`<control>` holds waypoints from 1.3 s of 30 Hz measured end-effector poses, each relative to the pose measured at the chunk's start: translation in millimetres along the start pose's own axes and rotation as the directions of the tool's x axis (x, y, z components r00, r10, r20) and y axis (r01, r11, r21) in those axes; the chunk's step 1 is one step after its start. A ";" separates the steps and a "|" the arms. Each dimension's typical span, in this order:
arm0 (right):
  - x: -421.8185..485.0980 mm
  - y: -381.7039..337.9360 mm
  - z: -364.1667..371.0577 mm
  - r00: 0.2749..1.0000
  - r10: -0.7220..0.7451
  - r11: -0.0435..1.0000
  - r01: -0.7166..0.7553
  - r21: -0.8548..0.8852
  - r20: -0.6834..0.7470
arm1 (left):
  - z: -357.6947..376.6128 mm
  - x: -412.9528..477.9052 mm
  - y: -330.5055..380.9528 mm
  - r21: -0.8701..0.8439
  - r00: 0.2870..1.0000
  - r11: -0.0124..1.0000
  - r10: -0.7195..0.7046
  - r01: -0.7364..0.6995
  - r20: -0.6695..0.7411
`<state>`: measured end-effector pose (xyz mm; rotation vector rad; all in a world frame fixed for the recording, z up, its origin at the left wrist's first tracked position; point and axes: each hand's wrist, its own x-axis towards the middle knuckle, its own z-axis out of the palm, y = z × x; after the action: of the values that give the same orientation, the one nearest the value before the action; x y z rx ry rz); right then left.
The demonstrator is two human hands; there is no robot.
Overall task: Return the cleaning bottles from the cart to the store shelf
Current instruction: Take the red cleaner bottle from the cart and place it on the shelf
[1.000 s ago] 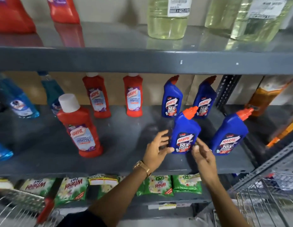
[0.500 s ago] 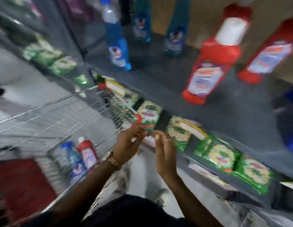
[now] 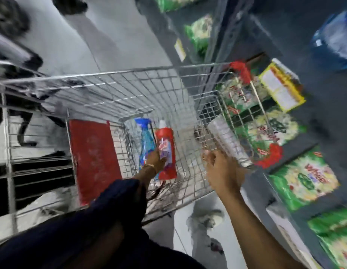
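Note:
I look down into a wire cart (image 3: 130, 71). A red bottle (image 3: 167, 152) with a white cap lies on the cart's floor. A blue spray bottle (image 3: 145, 136) lies right beside it on the left. My left hand (image 3: 154, 159), with a gold band at the wrist, reaches down into the cart, and its fingers close on the red bottle's label side. My right hand (image 3: 223, 167) hovers at the cart's near right rim with its fingers curled. Blur hides whether it grips the wire.
The grey store shelf (image 3: 323, 133) runs along the right, close against the cart, with green detergent packets (image 3: 302, 179) on its lower level and a blue bottle (image 3: 335, 43) higher up. A red flap (image 3: 93, 158) stands inside the cart. My shoe (image 3: 205, 220) is on the floor below.
My view swung from the shelf's blue bottles down into the cart. Both hands left the shelf. My left hand dropped into the cart onto the red bottle, and my right moved to the rim.

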<state>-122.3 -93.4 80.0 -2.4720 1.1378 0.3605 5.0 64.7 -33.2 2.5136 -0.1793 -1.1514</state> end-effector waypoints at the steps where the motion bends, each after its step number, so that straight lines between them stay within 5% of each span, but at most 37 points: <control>1: 0.4 0.3 0.9 1.000 0.002 0.999 -0.002 -0.039 -0.001 | 6.7 12.1 -3.3 0.016 0.999 0.999 -0.045 0.045 -0.004; 5: -1.3 -1.6 -4.2 1.000 -0.017 0.982 0.015 -0.187 -0.013 | 25.4 42.1 -10.1 0.008 0.973 0.973 -0.232 0.232 0.007; 11: -1.8 -3.4 -5.6 1.000 -0.005 0.970 0.007 -0.244 0.009 | 34.2 53.5 -2.4 -0.301 0.940 0.891 -0.319 0.340 0.119; 19: -3.3 -8.5 -7.5 1.000 0.014 0.992 -0.015 -0.128 -0.005 | -1.9 16.3 23.7 -0.452 0.982 0.876 -0.109 0.169 0.156; 22: -3.7 -6.8 -23.6 0.994 -0.014 0.976 -0.009 0.216 0.108 | -35.8 -29.4 57.4 -0.584 0.993 0.812 0.071 0.000 0.098; 25: -15.1 -5.7 -64.6 0.942 -0.100 0.602 -0.198 0.773 0.319 | -65.5 -89.4 96.6 -0.704 0.969 0.704 0.230 -0.100 0.092; 28: -52.3 12.6 -104.2 0.951 -0.176 0.245 -0.208 0.947 0.254 | -82.0 -145.9 136.0 -0.698 0.922 0.675 0.384 -0.240 0.055; 33: -118.4 57.9 -140.4 0.998 0.057 0.139 -0.035 0.990 0.027 | -81.8 -222.5 179.2 -0.685 0.787 0.621 0.607 -0.381 0.112; 39: -180.8 112.5 -154.5 0.953 0.291 0.065 0.069 0.995 -0.085 | -44.1 -282.9 201.5 -0.671 0.660 0.605 0.717 -0.429 0.224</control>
<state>-313.4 -109.4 260.1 -1.0908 1.0637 -0.6413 -140.5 -34.6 269.3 1.4087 -0.6543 -1.2514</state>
